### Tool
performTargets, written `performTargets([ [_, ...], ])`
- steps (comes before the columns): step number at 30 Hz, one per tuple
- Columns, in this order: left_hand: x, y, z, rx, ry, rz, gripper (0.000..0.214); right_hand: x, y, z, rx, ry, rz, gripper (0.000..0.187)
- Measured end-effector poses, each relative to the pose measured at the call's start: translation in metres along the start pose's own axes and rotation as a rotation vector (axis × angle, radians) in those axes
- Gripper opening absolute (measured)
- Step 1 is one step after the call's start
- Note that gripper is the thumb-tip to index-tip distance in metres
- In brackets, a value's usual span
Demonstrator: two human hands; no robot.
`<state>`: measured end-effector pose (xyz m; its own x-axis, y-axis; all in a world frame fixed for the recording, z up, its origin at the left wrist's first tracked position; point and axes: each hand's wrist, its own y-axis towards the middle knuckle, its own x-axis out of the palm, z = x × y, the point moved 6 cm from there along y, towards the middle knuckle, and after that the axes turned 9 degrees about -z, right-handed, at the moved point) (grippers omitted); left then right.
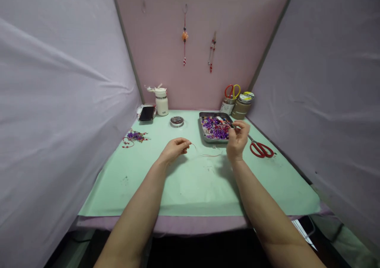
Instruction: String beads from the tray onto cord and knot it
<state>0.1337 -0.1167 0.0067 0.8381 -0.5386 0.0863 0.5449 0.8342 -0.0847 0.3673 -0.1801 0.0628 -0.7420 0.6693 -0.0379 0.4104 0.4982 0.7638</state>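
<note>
Lying at your far left, the beaded cords (pixel 135 136) sit well apart from both hands; leave them there so nothing tangles. Your left hand (pixel 177 146) pinches a thin thread (pixel 193 145) between thumb and fingertips, above the green cloth (pixel 184 189), with a short end curving out to the right. Hold that end close to its tip, since a long, loose tail is likely to bend away from a bead hole. To its right, a fine reddish strand (pixel 211 155) shows low against the cloth, between your hands; you cannot tell from here whether it joins the pinched thread, so mind it before pulling. Next comes the metal tray (pixel 216 141) of mixed beads (pixel 214 126), mostly purple. Your right hand (pixel 238 137) is raised at the tray's near right corner, fingers curled toward the thumb; whether they grip anything cannot be told. Steadying that wrist would help with such small pieces. Farthest right, the red-handled scissors (pixel 260 145) lie just beside that hand, so give them room.
</note>
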Motion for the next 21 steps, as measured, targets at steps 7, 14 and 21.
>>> performTargets([
  [7,0.001,0.005,0.001,0.117,0.079,0.059,0.034,0.083,-0.047,-0.006,0.303,0.448,-0.760,0.025],
  [14,-0.002,0.007,0.001,0.156,0.065,0.108,0.030,0.090,-0.060,-0.001,0.457,0.436,-0.819,0.022],
  [21,0.012,0.004,-0.008,-0.005,-0.196,-0.034,0.033,0.082,-0.052,0.005,0.462,0.390,-0.757,0.024],
])
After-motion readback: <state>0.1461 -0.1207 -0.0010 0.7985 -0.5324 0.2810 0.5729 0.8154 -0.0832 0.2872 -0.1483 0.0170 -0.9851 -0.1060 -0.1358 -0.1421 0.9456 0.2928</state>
